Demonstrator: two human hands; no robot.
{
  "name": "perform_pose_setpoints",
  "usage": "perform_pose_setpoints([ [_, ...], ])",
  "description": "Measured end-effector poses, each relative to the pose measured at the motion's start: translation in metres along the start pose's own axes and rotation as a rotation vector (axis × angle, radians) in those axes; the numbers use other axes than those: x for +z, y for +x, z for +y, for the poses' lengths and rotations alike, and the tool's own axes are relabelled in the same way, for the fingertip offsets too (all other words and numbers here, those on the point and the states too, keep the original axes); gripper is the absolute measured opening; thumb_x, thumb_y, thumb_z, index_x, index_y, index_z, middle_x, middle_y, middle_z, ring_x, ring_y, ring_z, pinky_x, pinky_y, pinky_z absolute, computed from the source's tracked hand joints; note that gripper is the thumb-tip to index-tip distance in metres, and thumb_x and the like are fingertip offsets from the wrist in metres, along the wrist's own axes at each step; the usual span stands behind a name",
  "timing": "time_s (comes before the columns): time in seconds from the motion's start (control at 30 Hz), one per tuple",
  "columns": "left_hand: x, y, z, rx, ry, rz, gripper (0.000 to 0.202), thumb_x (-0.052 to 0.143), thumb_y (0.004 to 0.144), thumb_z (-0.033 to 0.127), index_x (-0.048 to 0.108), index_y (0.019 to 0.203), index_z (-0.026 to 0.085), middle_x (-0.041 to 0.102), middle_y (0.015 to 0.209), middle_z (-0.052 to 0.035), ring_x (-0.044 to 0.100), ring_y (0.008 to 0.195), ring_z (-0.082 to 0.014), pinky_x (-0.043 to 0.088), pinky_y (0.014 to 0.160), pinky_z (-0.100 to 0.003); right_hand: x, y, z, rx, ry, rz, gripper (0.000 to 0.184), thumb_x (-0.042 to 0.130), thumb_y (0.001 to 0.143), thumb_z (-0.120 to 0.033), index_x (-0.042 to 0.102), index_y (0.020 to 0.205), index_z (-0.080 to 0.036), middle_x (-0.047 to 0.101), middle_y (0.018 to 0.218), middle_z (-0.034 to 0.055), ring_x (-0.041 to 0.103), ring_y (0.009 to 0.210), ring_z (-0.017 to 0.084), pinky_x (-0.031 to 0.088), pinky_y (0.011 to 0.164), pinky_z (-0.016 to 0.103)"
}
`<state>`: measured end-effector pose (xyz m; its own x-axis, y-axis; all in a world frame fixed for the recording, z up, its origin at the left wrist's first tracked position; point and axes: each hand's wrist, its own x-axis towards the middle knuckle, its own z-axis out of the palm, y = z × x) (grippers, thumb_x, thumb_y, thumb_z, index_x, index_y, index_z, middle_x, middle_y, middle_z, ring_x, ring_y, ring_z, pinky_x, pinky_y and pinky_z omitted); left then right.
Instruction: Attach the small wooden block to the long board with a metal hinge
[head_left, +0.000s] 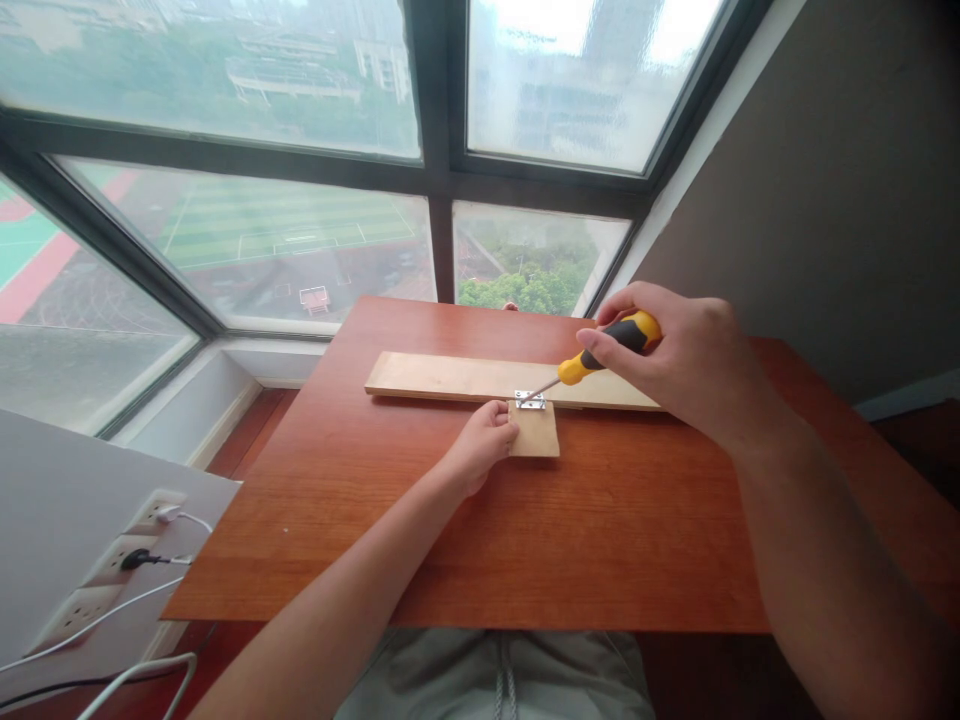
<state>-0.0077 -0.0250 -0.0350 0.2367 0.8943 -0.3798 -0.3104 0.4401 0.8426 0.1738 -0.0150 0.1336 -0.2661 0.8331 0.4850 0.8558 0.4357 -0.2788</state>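
A long pale wooden plank [450, 378] lies across the far part of the reddish wooden table [585, 530]. A small square wooden piece [538, 436] butts against its near edge, with a small metal hinge [529, 399] lying across the joint. My right hand [675, 350] is closed around a screwdriver [600, 352] with a yellow and black handle, its tip resting on the hinge. My left hand [484, 442] is closed with its fingers pressed against the left edge of the small wooden piece.
Large windows [300, 230] rise behind the table. A grey wall [840, 200] stands at the right. At the lower left a white wall panel carries power sockets [112, 570] with plugged-in cables. The table's near edge is close to my lap.
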Motion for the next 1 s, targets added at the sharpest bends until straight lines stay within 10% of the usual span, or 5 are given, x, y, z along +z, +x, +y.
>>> perform_pose_setpoints([
  [0.43, 0.000, 0.000, 0.001, 0.007, 0.001, -0.018, 0.022, 0.064, 0.075, 0.008, 0.053, 0.093, 0.016, 0.069, 0.083, -0.0036, 0.061, 0.064, -0.0086, 0.039, 0.053, -0.015, -0.007, 0.011, -0.026, -0.230, 0.140, -0.275, 0.026, 0.059, 0.081, -0.019, 0.059, 0.107, -0.023, 0.071, 0.093, 0.0007, 0.062, 0.074, 0.016, 0.044, 0.065, 0.027],
  [0.67, -0.001, 0.000, 0.000, -0.009, -0.007, -0.024, 0.019, 0.063, 0.078, 0.009, 0.054, 0.094, 0.014, 0.071, 0.085, -0.0064, 0.064, 0.067, -0.0103, 0.044, 0.058, -0.018, 0.010, 0.019, -0.024, -0.145, -0.182, -0.028, 0.023, 0.055, 0.092, -0.043, 0.062, 0.102, -0.023, 0.067, 0.077, 0.0026, 0.058, 0.063, 0.017, 0.037, 0.057, 0.028],
  [0.87, -0.003, 0.001, -0.002, -0.001, -0.018, -0.027, 0.020, 0.067, 0.076, 0.010, 0.056, 0.092, 0.014, 0.070, 0.081, -0.0060, 0.064, 0.066, -0.0111, 0.044, 0.057, -0.018, 0.006, 0.021, -0.021, -0.218, 0.019, -0.150, 0.031, 0.058, 0.084, -0.021, 0.060, 0.115, -0.020, 0.071, 0.107, 0.0060, 0.064, 0.079, 0.018, 0.045, 0.067, 0.028],
  [1.0, -0.005, 0.004, -0.005, 0.011, -0.011, -0.045, 0.020, 0.064, 0.077, 0.010, 0.053, 0.093, 0.015, 0.070, 0.083, -0.0064, 0.066, 0.069, -0.0134, 0.048, 0.063, -0.022, 0.007, 0.022, -0.023, -0.155, -0.151, -0.110, 0.030, 0.058, 0.090, -0.036, 0.061, 0.115, -0.020, 0.071, 0.090, 0.0049, 0.062, 0.072, 0.020, 0.042, 0.062, 0.030],
])
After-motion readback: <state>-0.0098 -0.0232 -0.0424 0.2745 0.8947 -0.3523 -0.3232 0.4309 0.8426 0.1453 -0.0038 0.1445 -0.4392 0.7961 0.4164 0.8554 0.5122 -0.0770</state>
